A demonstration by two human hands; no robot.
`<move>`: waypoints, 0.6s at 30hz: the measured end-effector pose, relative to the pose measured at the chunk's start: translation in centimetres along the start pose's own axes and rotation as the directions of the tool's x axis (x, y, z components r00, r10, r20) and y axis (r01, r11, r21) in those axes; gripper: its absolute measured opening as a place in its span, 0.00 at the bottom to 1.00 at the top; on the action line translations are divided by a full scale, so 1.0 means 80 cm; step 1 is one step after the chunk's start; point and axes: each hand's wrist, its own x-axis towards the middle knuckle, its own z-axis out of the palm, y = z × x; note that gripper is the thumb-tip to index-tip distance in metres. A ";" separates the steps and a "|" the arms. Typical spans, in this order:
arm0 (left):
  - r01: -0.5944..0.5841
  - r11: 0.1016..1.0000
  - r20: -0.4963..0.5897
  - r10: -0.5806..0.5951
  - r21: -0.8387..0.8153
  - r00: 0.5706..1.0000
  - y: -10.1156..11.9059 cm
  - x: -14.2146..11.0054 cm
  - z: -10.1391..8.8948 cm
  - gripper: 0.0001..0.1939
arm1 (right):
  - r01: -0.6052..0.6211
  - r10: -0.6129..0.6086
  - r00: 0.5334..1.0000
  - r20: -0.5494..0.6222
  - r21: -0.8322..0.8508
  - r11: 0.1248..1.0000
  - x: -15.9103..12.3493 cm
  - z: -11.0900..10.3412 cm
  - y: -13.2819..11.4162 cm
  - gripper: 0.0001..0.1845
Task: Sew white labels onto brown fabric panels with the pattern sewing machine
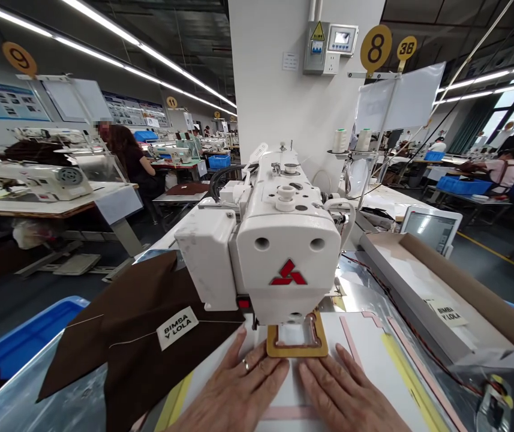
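Observation:
My left hand (248, 384) lies flat on a white board (290, 390) with pink and yellow strips, its fingers stretched out and a ring on one of them. My right hand (344, 390) rests flat on the same board, fingers spread. Between and just ahead of my fingertips sits a brass-coloured rectangular clamp frame (297, 351), below the head of a white sewing machine (288, 252). To the left of my left hand lies a dark brown fabric piece (135, 336), bearing a white label (177, 328) that reads BIMBA Y LOLA.
An open cardboard box (418, 288) on the right holds another label (449, 312). Behind it stands a tablet-like screen (432, 228). A blue bin (23, 336) is at the lower left. Thread cones (340, 141) stand behind the machine. Other people sit at farther stations.

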 end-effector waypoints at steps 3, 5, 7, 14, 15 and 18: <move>-0.006 1.000 -0.018 0.006 0.015 1.000 0.000 -0.001 0.004 0.42 | 0.007 -0.007 1.000 0.023 -0.003 1.000 0.013 0.008 -0.008 0.28; -0.013 1.000 -0.027 0.013 0.025 1.000 0.000 -0.001 0.004 0.41 | -0.007 0.007 0.999 0.031 0.006 1.000 0.022 0.015 -0.012 0.29; -0.016 0.999 -0.036 0.017 0.032 0.999 -0.001 -0.001 0.004 0.41 | -0.031 0.030 0.999 0.035 0.020 0.999 0.027 0.021 -0.012 0.27; 0.013 1.000 0.006 -0.013 0.015 1.000 0.003 0.001 -0.001 0.41 | -0.107 0.069 0.985 0.161 0.246 0.963 0.001 0.003 0.018 0.42; 0.015 1.000 0.008 -0.015 0.018 1.000 0.003 0.000 -0.001 0.41 | -0.135 0.087 0.979 0.187 0.266 0.954 -0.003 -0.002 0.024 0.45; 0.000 1.000 0.012 0.000 0.030 1.000 -0.004 -0.007 0.007 0.42 | -0.185 0.116 0.963 0.242 0.282 0.941 -0.008 -0.007 0.033 0.49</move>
